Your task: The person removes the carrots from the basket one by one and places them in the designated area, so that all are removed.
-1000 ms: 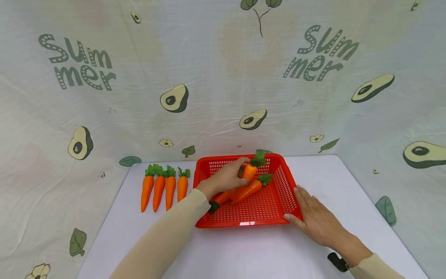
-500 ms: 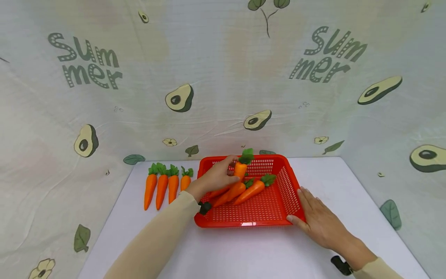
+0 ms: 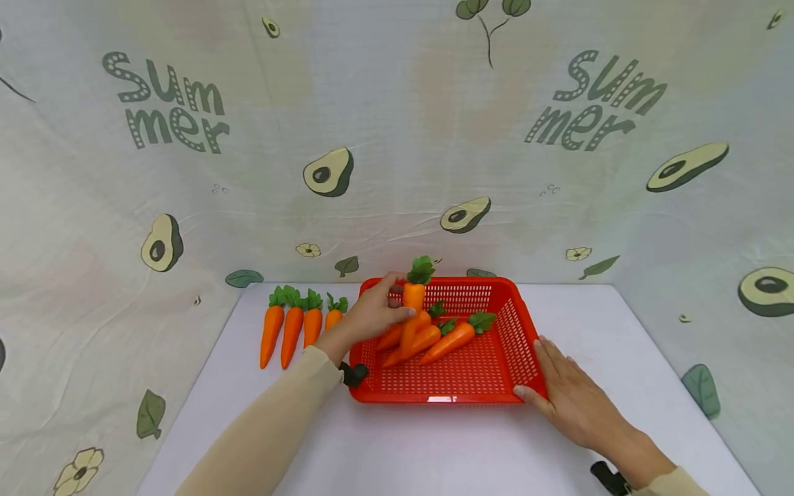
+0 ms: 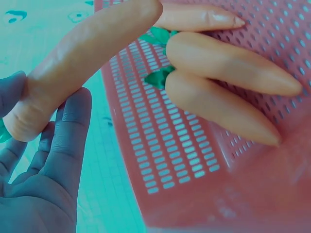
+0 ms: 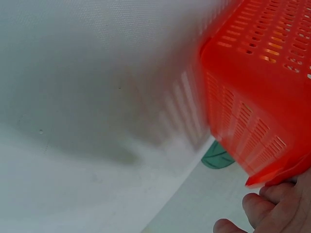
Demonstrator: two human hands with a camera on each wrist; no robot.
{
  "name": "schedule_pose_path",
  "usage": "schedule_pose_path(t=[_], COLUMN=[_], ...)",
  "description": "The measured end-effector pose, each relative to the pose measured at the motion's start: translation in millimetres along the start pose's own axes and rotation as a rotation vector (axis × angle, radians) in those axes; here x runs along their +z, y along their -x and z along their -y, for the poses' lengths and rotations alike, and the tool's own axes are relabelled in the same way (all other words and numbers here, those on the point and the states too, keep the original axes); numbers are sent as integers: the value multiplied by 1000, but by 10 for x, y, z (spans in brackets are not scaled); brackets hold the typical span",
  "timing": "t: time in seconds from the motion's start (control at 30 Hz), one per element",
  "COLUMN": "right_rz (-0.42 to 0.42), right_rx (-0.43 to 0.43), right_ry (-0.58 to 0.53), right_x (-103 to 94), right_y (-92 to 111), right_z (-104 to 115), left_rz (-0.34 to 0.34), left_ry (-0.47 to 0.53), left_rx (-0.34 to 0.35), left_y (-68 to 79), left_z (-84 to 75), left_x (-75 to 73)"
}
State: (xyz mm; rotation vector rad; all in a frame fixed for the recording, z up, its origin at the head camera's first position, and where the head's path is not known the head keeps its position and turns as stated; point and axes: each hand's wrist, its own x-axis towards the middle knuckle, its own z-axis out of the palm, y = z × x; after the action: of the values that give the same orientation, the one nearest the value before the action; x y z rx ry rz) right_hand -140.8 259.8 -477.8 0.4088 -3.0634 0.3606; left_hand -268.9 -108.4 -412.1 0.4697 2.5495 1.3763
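In the head view, my left hand (image 3: 371,313) pinches an orange carrot (image 3: 413,296) near its leafy top, thumb on one side and fingers on the other. Leaves up and tip down, that carrot hangs over the left part of a red plastic basket (image 3: 397,397). The left wrist view shows the held carrot (image 4: 82,53) raised beside the basket's slotted wall (image 4: 177,150). Inside the basket lie three more carrots, the rightmost carrot (image 3: 457,342) apart from the others. My right hand (image 3: 573,403) rests along the basket's right rim with fingers straight.
A row of several carrots (image 3: 271,336) lies left of the basket on the white table (image 3: 446,455), leaves toward the back. A printed cloth (image 3: 397,151) hangs behind and at both sides. Each wrist wears a small black camera (image 3: 355,374).
My left hand has lifted the carrot from the pile and moved it left, turning it more upright. My right hand stays at the basket's right rim. The view has shifted slightly.
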Motion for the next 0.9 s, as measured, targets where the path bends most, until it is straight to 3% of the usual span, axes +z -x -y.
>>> schedule_pose_path(t=[0.43,0.73,0.9], right_rz=[5,10,24], right_rx=[9,5,8], right_ry=[-6,-6,-7], right_x=[22,20,18], right_y=[7,-8,-31], right_z=[-9,-17,-16], left_rz=[-51,-54,-103], left_ry=[94,261,238], left_rx=[-34,-65,-100], left_y=[152,376,563], left_z=[253,431,603], left_x=[-367,-715,-958])
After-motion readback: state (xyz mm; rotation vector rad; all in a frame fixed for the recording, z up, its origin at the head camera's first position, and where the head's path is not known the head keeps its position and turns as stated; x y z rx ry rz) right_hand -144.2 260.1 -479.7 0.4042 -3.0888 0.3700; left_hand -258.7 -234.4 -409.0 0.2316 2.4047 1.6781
